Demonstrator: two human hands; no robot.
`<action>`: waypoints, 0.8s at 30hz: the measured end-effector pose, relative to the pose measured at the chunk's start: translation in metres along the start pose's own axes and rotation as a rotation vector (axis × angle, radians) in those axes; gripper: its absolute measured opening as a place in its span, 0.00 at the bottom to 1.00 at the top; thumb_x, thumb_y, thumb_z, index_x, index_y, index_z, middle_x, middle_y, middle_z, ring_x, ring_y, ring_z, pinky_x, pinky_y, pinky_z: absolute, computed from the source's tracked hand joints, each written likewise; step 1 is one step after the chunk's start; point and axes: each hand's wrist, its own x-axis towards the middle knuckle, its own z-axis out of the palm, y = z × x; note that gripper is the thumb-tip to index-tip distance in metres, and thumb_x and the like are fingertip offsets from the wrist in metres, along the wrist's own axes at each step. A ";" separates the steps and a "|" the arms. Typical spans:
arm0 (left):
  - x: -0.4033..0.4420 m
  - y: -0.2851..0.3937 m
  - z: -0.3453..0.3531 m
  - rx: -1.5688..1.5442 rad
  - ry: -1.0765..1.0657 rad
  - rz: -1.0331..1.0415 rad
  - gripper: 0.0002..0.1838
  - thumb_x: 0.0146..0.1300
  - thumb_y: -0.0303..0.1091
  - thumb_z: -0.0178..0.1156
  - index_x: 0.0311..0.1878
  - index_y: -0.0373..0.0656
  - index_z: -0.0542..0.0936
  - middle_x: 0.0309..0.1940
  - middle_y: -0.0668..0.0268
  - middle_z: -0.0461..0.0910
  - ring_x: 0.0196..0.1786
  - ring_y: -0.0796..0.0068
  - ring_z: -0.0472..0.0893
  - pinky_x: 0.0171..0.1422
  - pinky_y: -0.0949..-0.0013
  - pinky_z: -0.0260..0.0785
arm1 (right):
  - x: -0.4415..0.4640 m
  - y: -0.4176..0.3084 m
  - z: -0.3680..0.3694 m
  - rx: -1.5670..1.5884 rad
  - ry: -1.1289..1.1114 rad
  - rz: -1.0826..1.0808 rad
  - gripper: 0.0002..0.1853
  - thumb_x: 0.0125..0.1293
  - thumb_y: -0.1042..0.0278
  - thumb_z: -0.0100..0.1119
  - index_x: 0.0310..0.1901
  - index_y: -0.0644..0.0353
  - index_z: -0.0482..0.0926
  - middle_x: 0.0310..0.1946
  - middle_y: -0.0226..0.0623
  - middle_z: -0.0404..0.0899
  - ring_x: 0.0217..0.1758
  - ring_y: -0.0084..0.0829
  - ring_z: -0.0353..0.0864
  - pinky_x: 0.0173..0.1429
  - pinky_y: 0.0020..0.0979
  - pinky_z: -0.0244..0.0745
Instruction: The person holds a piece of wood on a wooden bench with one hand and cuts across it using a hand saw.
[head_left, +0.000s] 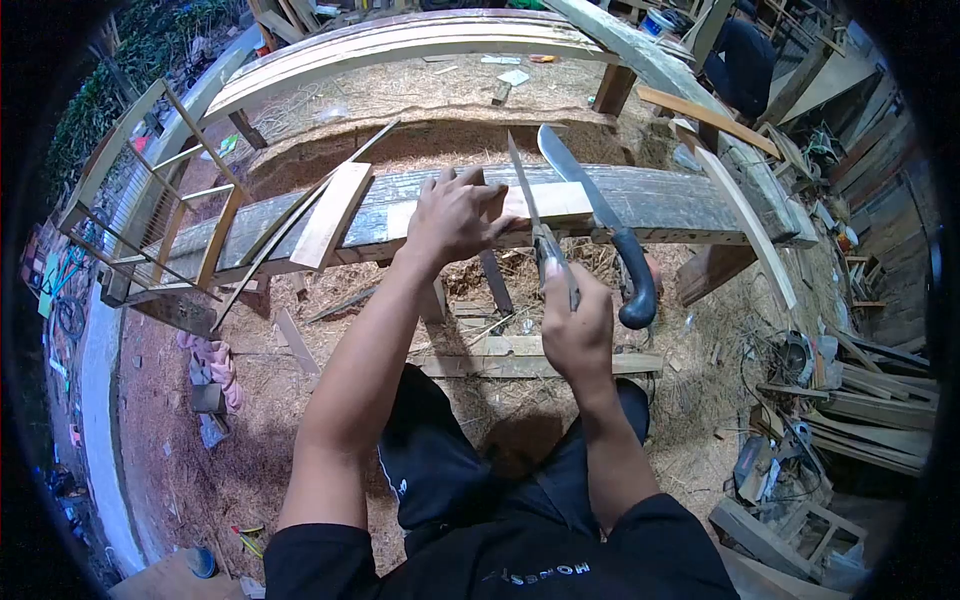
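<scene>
A pale piece of wood (pixel 557 200) lies lengthwise on the weathered wooden bench (pixel 660 190). My left hand (pixel 455 215) presses down on it and grips its edge, with the fingers bent. My right hand (pixel 580 320) is closed around the handle of a handsaw (pixel 524 185). The saw's narrow blade points away from me and crosses the pale piece just right of my left hand. Right of the saw, a machete (pixel 565 160) rests across the bench, its dark handle hanging over the near edge.
A pale board (pixel 335 215) leans across the bench at left, beside a small wooden frame (pixel 215 225). Another strip (pixel 745 225) crosses the bench's right end. Long planks (pixel 400 50) lie behind. Shavings cover the ground (pixel 270 440). Another person (pixel 742 60) is at the upper right.
</scene>
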 end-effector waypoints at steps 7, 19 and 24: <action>0.005 -0.008 0.013 0.019 0.060 0.026 0.26 0.63 0.61 0.69 0.60 0.61 0.89 0.61 0.59 0.80 0.63 0.54 0.77 0.71 0.51 0.67 | -0.046 -0.002 -0.034 0.100 -0.042 0.192 0.17 0.80 0.62 0.53 0.37 0.68 0.79 0.21 0.34 0.73 0.26 0.23 0.71 0.31 0.34 0.68; 0.001 -0.004 0.014 0.034 0.136 0.058 0.31 0.62 0.66 0.67 0.61 0.58 0.87 0.54 0.61 0.80 0.62 0.56 0.77 0.69 0.51 0.67 | -0.001 -0.016 -0.037 -0.121 0.073 -0.252 0.15 0.77 0.61 0.58 0.35 0.64 0.77 0.19 0.29 0.68 0.23 0.19 0.65 0.28 0.31 0.61; 0.002 -0.004 0.006 -0.002 0.027 0.006 0.31 0.66 0.66 0.63 0.63 0.57 0.85 0.55 0.62 0.79 0.65 0.59 0.75 0.71 0.53 0.65 | -0.018 0.016 -0.026 0.051 0.078 -0.047 0.11 0.75 0.65 0.62 0.38 0.64 0.79 0.19 0.28 0.69 0.22 0.19 0.66 0.28 0.30 0.63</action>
